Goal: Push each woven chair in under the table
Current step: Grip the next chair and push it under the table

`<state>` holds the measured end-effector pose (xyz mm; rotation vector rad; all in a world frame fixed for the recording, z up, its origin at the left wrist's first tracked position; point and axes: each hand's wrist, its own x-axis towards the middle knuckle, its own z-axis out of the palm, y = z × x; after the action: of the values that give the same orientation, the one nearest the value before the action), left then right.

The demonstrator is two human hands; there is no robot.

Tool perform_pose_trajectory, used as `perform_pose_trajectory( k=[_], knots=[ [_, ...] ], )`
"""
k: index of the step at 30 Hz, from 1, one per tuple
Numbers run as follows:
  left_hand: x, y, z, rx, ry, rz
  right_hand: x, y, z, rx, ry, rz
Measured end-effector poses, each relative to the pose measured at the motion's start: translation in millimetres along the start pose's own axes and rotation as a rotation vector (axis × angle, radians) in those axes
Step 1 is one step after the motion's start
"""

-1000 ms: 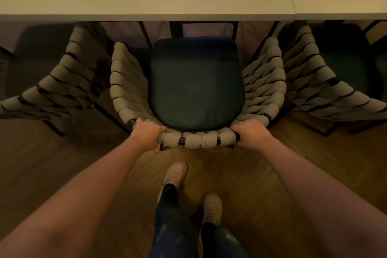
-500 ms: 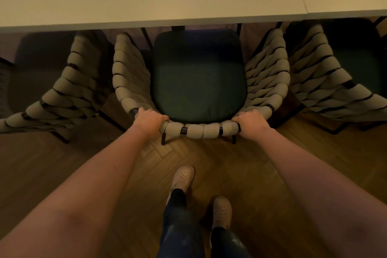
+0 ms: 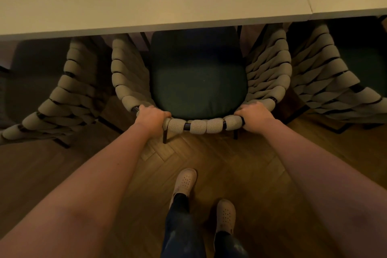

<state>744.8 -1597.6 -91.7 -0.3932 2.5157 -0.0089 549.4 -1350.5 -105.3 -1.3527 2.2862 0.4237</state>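
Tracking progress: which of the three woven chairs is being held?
The middle chair: left hand and right hand both grip its back rail. The left chair and right chair are untouched.

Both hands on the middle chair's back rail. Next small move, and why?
Probably a short, straight push forward. The left hand and right hand grip the chair evenly by its back rail, and most of the cushion shows in front of the table edge, so the chair looks not fully in. The left neighbour and right neighbour sit close, so avoid twisting.
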Motion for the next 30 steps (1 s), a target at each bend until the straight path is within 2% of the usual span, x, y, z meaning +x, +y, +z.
perform_pose_trajectory(
  k=[19, 30],
  knots=[
    [-10, -4, 15, -0.040, 0.023, -0.047, -6, -20, 2, 0.000, 0.015, 0.013],
    [-9, -6, 10, -0.024, -0.029, -0.029, -3, -19, 1, 0.000, 0.014, 0.019]
  ],
)
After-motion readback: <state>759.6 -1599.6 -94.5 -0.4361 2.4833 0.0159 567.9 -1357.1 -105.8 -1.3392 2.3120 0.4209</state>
